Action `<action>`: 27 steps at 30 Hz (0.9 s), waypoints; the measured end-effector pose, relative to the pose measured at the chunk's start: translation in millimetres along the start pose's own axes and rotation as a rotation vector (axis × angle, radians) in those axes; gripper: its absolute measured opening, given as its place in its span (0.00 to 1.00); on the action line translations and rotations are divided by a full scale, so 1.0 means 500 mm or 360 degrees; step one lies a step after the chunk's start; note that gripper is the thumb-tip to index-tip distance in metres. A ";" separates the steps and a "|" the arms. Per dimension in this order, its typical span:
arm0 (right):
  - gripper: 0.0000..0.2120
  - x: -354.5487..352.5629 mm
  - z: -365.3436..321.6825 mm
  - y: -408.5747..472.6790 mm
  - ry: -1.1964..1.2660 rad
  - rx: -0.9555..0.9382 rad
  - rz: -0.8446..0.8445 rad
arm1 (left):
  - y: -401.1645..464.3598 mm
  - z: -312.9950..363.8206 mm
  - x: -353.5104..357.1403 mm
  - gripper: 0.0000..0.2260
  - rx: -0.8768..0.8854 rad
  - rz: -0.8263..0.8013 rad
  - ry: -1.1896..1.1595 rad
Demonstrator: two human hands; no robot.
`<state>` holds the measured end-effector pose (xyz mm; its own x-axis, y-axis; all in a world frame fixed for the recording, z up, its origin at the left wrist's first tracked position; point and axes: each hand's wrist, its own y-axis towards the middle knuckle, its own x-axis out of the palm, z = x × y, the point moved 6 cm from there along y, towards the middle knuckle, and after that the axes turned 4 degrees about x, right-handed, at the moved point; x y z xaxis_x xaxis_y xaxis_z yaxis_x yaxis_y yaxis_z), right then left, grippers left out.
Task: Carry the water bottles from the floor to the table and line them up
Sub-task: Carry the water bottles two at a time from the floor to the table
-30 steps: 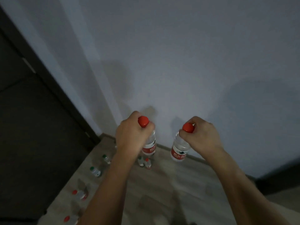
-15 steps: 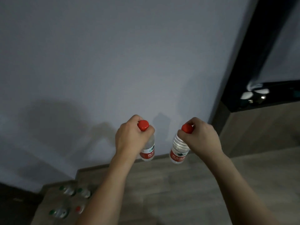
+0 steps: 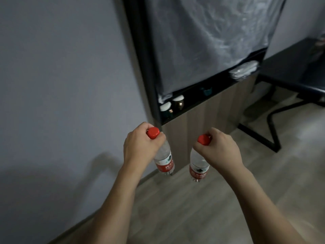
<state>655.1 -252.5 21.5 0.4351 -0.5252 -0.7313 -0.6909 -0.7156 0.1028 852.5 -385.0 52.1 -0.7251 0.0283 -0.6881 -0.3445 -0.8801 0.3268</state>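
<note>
head view, 1 camera | worn at head height, aimed forward and down | arms close in the lower half | wood floor (image 3: 202,208) below | dark cabinet (image 3: 202,110) beyond the arms | black table (image 3: 290,67) right of cabinet | no 2nd view sharing the scene

Home room, wood-look floor (image 3: 202,208), plastic-draped shelf unit (image 3: 202,41) with cups (image 3: 178,102), dark table (image 3: 290,67)
</note>
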 end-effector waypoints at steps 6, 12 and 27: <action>0.11 -0.136 0.176 0.065 -0.0080 0.0176 0.0148 | 0.033 0.173 0.198 0.10 0.0149 -0.0261 -0.0077; 0.13 -0.240 0.319 0.134 -0.0101 0.0367 0.0358 | 0.078 0.321 0.358 0.08 0.0298 -0.0494 -0.0171; 0.09 -0.425 0.571 0.445 -0.0063 0.0654 0.0544 | 0.344 0.616 0.755 0.11 0.0691 -0.0621 -0.0286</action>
<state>244.3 -168.6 7.2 0.1291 -0.6731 -0.7282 -0.9620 -0.2632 0.0728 335.6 -379.7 48.0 -0.5726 0.4225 -0.7026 -0.7892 -0.5162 0.3327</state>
